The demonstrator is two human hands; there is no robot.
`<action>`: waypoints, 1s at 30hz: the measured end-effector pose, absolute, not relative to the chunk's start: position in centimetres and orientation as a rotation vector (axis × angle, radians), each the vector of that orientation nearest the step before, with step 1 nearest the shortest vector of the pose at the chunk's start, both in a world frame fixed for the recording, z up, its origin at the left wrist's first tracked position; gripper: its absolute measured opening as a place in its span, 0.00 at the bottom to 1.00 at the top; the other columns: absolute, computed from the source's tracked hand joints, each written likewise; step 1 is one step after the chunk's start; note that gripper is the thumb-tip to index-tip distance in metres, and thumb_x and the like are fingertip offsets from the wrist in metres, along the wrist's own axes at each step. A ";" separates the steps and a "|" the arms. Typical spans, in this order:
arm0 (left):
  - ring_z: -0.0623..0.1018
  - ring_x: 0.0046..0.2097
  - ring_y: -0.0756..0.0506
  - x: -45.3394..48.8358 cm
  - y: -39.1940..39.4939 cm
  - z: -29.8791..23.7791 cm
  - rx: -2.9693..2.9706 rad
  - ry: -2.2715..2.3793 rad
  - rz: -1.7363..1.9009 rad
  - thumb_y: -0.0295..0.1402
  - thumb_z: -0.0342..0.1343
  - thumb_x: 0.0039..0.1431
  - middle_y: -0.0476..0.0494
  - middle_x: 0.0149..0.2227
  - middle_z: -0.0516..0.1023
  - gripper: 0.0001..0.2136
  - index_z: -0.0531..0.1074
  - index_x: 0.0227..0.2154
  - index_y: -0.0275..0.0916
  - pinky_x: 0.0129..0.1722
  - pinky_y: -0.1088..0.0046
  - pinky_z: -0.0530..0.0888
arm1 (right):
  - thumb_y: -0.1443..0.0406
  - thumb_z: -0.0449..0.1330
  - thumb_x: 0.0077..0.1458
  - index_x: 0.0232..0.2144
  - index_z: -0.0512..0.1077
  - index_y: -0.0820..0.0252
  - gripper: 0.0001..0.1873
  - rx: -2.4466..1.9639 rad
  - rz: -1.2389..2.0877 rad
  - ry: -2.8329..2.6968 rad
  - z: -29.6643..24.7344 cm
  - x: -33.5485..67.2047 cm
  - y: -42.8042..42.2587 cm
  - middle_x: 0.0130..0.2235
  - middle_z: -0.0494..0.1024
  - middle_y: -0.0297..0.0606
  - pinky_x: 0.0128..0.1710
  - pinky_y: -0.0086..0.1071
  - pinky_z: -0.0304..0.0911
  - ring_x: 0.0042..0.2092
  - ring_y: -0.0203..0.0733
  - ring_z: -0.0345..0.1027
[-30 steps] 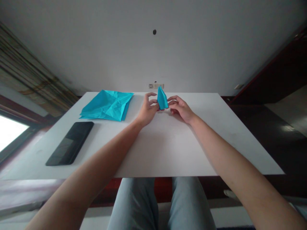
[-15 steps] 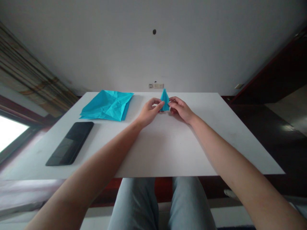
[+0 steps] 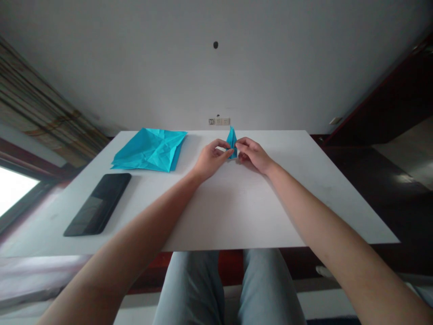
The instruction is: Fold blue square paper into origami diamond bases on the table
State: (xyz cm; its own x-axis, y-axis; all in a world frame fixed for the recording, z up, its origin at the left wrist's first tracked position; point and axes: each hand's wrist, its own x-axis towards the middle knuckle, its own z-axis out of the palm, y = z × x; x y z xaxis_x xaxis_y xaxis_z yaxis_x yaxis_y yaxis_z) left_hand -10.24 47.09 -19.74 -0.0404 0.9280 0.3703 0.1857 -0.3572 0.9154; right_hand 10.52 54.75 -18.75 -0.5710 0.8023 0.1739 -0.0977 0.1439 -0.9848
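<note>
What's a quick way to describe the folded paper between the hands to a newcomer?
On the white table, find the creased blue paper sheet near the far edge. To its right, between the person's left hand and right hand, stands a narrow pointed fold of blue paper. Unlike the flat sheet, it is small and rises to a tip.

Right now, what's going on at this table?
A seated person pinches a small folded piece of blue paper upright between the left hand and the right hand, above a white table. Farther left lie a larger creased sheet of blue paper and, nearer the person, a flat black smartphone.
</note>
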 end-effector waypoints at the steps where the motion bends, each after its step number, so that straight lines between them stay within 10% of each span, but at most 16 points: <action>1: 0.74 0.28 0.51 -10.2 47.1 -19.8 1.625 1.210 1.474 0.46 0.76 0.69 0.51 0.30 0.78 0.15 0.81 0.42 0.42 0.27 0.75 0.67 | 0.35 0.81 0.53 0.39 0.74 0.52 0.34 -0.693 1.518 -1.682 -18.7 10.5 54.7 0.29 0.75 0.27 0.31 0.33 0.70 0.29 0.35 0.69; 14: 0.83 0.60 0.40 -11.1 47.2 -19.7 2.062 1.435 1.743 0.26 0.71 0.69 0.39 0.54 0.83 0.06 0.80 0.42 0.44 0.60 0.61 0.83 | 0.47 0.81 0.52 0.35 0.77 0.51 0.23 -0.743 1.477 -1.576 -19.3 10.4 55.1 0.26 0.73 0.26 0.26 0.31 0.66 0.25 0.34 0.67; 22: 0.85 0.47 0.45 -11.3 48.6 -20.0 1.466 1.483 1.881 0.29 0.69 0.66 0.45 0.47 0.82 0.11 0.71 0.43 0.44 0.42 0.73 0.80 | 0.49 0.84 0.48 0.35 0.75 0.52 0.26 -0.718 1.542 -1.440 -19.2 10.7 55.5 0.30 0.75 0.26 0.23 0.28 0.64 0.26 0.31 0.67; 30: 0.92 0.42 0.41 -10.6 48.4 -19.6 1.060 1.138 1.594 0.46 0.77 0.61 0.43 0.40 0.87 0.21 0.76 0.47 0.41 0.46 0.65 0.84 | 0.50 0.84 0.44 0.33 0.77 0.53 0.25 -0.685 1.619 -1.371 -18.8 11.0 55.3 0.32 0.78 0.29 0.25 0.30 0.68 0.29 0.34 0.70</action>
